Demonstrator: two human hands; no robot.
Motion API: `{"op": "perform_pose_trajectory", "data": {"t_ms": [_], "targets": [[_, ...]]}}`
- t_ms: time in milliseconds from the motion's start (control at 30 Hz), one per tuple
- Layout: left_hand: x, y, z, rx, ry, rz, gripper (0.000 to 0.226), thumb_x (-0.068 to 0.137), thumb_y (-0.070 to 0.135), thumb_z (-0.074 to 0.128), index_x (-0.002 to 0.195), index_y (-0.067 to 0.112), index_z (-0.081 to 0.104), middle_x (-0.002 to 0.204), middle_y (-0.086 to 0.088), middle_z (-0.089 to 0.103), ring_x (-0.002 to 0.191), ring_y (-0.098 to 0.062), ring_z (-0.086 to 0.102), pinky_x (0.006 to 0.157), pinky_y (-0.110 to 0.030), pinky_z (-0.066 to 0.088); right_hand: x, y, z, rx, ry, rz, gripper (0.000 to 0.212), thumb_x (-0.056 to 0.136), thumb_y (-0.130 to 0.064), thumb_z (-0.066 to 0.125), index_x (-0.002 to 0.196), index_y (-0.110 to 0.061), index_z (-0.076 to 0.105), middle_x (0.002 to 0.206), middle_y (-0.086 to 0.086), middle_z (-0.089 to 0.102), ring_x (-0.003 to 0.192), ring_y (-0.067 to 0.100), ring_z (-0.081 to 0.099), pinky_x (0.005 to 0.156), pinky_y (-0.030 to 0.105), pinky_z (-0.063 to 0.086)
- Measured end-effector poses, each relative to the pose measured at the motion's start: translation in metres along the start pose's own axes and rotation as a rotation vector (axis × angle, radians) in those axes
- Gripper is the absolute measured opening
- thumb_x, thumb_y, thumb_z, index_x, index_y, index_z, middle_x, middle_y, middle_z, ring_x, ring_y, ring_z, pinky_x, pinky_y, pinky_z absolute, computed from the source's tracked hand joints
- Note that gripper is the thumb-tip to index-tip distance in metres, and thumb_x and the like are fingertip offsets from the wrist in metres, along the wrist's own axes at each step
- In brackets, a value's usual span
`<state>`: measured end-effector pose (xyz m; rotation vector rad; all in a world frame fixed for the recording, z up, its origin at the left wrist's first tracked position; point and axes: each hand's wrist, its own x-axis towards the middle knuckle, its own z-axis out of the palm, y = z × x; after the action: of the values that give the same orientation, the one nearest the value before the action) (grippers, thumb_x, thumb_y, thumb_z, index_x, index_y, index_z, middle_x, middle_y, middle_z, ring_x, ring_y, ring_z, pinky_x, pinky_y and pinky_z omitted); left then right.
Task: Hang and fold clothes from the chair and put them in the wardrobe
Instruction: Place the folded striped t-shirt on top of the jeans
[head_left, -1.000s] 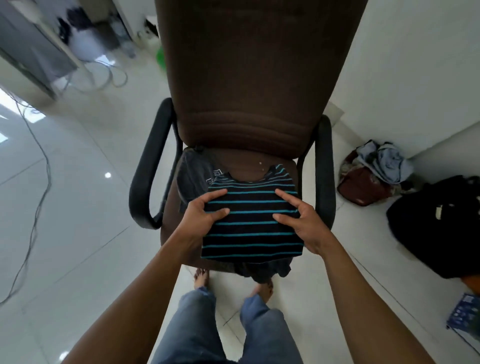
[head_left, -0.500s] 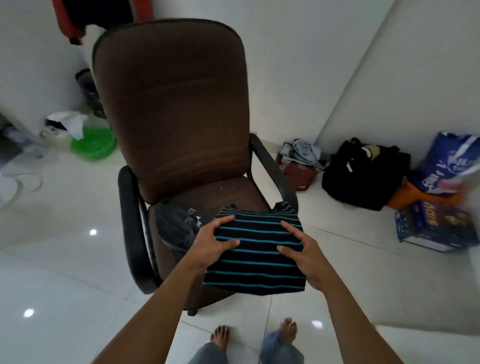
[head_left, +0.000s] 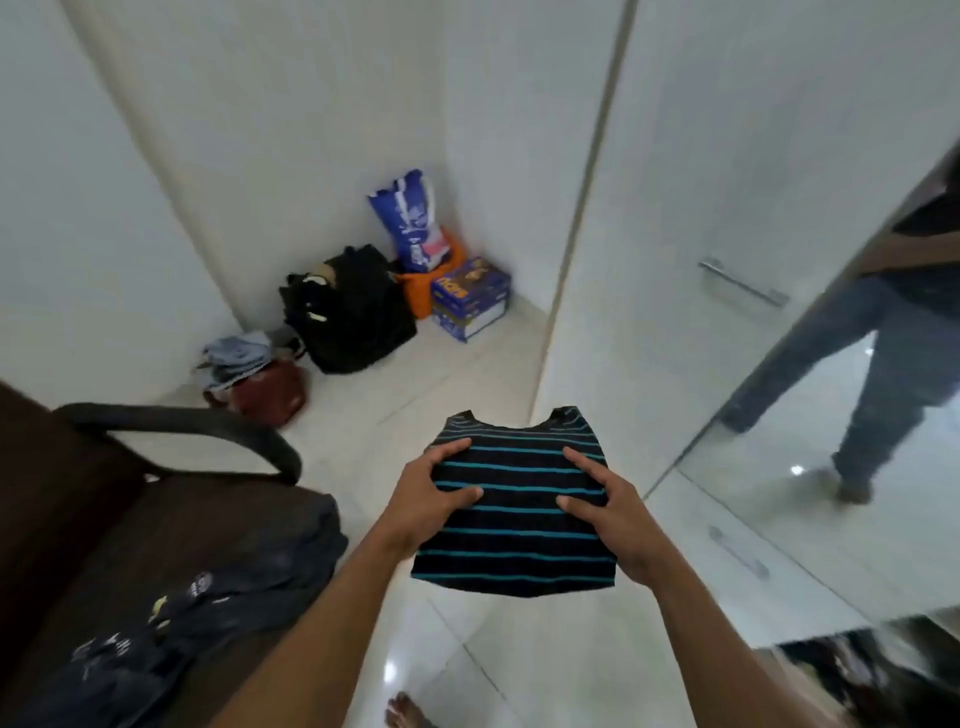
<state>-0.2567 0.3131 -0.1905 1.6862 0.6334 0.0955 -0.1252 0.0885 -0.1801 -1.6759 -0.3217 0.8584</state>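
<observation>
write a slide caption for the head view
Left hand and right hand hold a folded striped shirt above the floor, between the chair and the wardrobe.

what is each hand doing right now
Left hand grips the folded striped shirt by its left side.
Right hand grips the same shirt by its right side.

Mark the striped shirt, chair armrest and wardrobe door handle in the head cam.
striped shirt (head_left: 519, 535): head view, centre of the folded front.
chair armrest (head_left: 176, 422): head view, top of the black curved bar.
wardrobe door handle (head_left: 743, 283): head view, middle of the metal bar.
</observation>
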Motion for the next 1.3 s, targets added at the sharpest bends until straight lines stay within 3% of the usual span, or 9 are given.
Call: {"op": "perform_pose_trajectory", "data": {"t_ms": [167, 300, 400, 600, 700, 833, 967, 1167, 1300], "targets": [[-0.036, 0.037, 0.162, 0.055, -0.297, 0.1, 0.069, 0.08, 0.015, 0.083, 0.139, 0.033, 0.054, 0.13, 0.01, 0.055, 0.11, 0.002, 0.056, 0.088, -0.011, 0.05, -0.137, 0.054, -0.123, 0.081, 0.296, 0.011, 0.058, 0.088, -0.01, 0.073, 0.135, -0.04, 0.057, 0.13, -0.008, 0.059, 0.114, 0.015, 0.063, 0.095, 0.037, 0.057], [-0.101, 0.064, 0.302, 0.115, -0.528, 0.191, 0.069, 0.08, 0.016, 0.082, 0.141, 0.031, 0.052, 0.126, 0.015, 0.056, 0.107, 0.006, 0.056, 0.081, -0.007, 0.048, -0.279, 0.091, -0.208, 0.172, 0.531, 0.013, 0.058, 0.088, -0.003, 0.071, 0.135, -0.035, 0.058, 0.127, -0.007, 0.061, 0.108, 0.01, 0.065, 0.083, 0.026, 0.058], [-0.144, 0.092, 0.389, 0.151, -0.661, 0.273, 0.07, 0.081, 0.019, 0.082, 0.142, 0.03, 0.051, 0.13, 0.01, 0.056, 0.109, 0.002, 0.056, 0.085, -0.012, 0.049, -0.367, 0.108, -0.26, 0.16, 0.682, -0.002, 0.057, 0.088, -0.007, 0.073, 0.134, -0.038, 0.059, 0.127, -0.007, 0.06, 0.109, 0.012, 0.064, 0.082, 0.024, 0.058], [-0.205, 0.163, 0.511, 0.182, -0.854, 0.38, 0.072, 0.08, 0.021, 0.083, 0.142, 0.034, 0.049, 0.132, 0.007, 0.053, 0.118, -0.01, 0.056, 0.096, -0.022, 0.051, -0.486, 0.109, -0.343, 0.154, 0.893, -0.075, 0.054, 0.088, -0.016, 0.074, 0.131, -0.045, 0.06, 0.132, -0.001, 0.059, 0.113, 0.02, 0.064, 0.094, 0.037, 0.057], [-0.217, 0.206, 0.55, 0.149, -0.896, 0.435, 0.071, 0.081, 0.015, 0.081, 0.143, 0.029, 0.049, 0.127, 0.006, 0.057, 0.108, -0.002, 0.058, 0.081, -0.011, 0.052, -0.515, 0.091, -0.379, 0.144, 0.961, -0.123, 0.054, 0.09, -0.012, 0.072, 0.134, -0.04, 0.059, 0.131, 0.001, 0.06, 0.111, 0.019, 0.064, 0.088, 0.031, 0.058], [-0.211, 0.265, 0.594, 0.132, -0.936, 0.498, 0.072, 0.079, 0.02, 0.083, 0.142, 0.033, 0.051, 0.13, 0.004, 0.057, 0.114, -0.012, 0.059, 0.101, -0.033, 0.052, -0.534, 0.056, -0.429, 0.172, 1.009, -0.169, 0.053, 0.091, -0.012, 0.07, 0.134, -0.04, 0.058, 0.127, 0.002, 0.06, 0.108, 0.023, 0.067, 0.081, 0.033, 0.06], [-0.191, 0.323, 0.637, 0.121, -0.908, 0.529, 0.078, 0.078, 0.024, 0.084, 0.145, 0.031, 0.046, 0.13, 0.003, 0.056, 0.115, -0.014, 0.058, 0.105, -0.038, 0.049, -0.536, 0.013, -0.483, 0.146, 1.08, -0.207, 0.05, 0.091, -0.01, 0.07, 0.133, -0.035, 0.06, 0.12, 0.003, 0.064, 0.102, 0.023, 0.07, 0.077, 0.031, 0.061], [-0.142, 0.418, 0.71, 0.037, -0.891, 0.631, 0.082, 0.081, 0.018, 0.081, 0.151, 0.022, 0.039, 0.137, 0.003, 0.054, 0.109, -0.008, 0.055, 0.083, -0.012, 0.047, -0.507, -0.062, -0.597, 0.026, 1.11, -0.275, 0.047, 0.092, -0.01, 0.069, 0.131, -0.035, 0.063, 0.123, 0.003, 0.068, 0.101, 0.019, 0.072, 0.086, 0.034, 0.059], [-0.099, 0.474, 0.759, -0.053, -0.868, 0.708, 0.088, 0.081, 0.016, 0.081, 0.154, 0.029, 0.033, 0.143, 0.004, 0.049, 0.12, -0.009, 0.053, 0.095, -0.017, 0.046, -0.481, -0.103, -0.673, -0.058, 1.135, -0.38, 0.051, 0.092, -0.007, 0.068, 0.133, -0.036, 0.06, 0.123, -0.002, 0.064, 0.103, 0.015, 0.07, 0.082, 0.026, 0.059]]}}
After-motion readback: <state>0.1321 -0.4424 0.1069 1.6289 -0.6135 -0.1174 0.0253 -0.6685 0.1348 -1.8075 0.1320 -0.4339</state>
